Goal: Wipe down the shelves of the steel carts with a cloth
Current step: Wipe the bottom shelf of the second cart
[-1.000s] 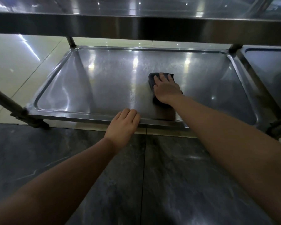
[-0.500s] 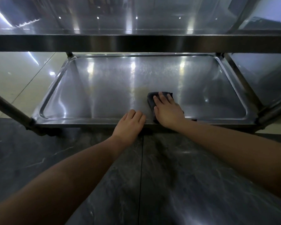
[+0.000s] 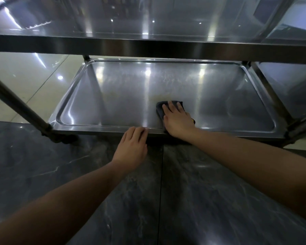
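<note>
Since a second ago the right hand [image 3: 177,119] has drawn the dark cloth [image 3: 160,108] back from the middle of the lower shelf [image 3: 113,103] to its near edge, while the left hand [image 3: 132,145] has stayed on the front rim.

Largest first: the upper shelf [image 3: 148,45] crosses the top of the view, close above the working space, so strokes need to stay low. Below it the lower shelf lies as a wide tray with a raised lip all round; its left half and far right corner are open room for further passes. A second cart [image 3: 290,82] stands just beside it on the right.

The right hand presses flat on the cloth, fingers straight, palm over the near lip. The left hand rests with fingers laid over the rim, steadying the cart, holding nothing.

To wipe well, I judge overlapping strokes best, pushed right into the rounded corners where the lip would trap dirt.
</note>
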`<act>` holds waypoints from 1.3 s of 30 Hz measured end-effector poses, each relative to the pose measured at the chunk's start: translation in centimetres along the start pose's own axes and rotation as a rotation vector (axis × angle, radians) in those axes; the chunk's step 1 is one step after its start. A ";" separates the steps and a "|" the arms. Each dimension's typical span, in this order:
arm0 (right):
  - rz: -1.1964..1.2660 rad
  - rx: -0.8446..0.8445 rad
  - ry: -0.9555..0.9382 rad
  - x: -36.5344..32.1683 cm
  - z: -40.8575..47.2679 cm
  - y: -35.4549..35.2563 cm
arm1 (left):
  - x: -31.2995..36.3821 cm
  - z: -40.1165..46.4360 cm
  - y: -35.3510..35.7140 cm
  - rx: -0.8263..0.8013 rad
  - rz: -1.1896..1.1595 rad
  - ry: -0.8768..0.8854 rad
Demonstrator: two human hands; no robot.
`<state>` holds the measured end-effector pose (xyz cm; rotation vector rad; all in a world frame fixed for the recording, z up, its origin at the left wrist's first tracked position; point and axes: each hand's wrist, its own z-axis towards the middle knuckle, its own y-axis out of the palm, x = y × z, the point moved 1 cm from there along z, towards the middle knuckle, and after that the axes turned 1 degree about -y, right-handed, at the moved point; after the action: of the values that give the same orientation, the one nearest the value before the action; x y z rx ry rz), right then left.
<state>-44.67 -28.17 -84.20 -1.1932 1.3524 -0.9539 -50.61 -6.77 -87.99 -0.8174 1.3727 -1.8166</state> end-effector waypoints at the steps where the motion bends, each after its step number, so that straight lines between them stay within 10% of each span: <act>1: -0.012 0.008 0.012 0.1 0.8 -0.1 | 0.1 0.0 0.2 0.025 -0.006 0.005; 15: 0.032 0.030 0.145 -0.7 10.4 -1.8 | 0.6 -0.4 1.2 0.045 -0.006 -0.036; 39: -0.023 0.037 0.044 -2.4 -0.3 1.0 | -3.8 -0.5 -3.0 0.006 -0.126 -0.207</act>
<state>-45.27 -25.61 -84.62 -1.1683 1.3519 -1.0227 -49.37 -2.77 -85.43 -1.0779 1.2064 -1.7730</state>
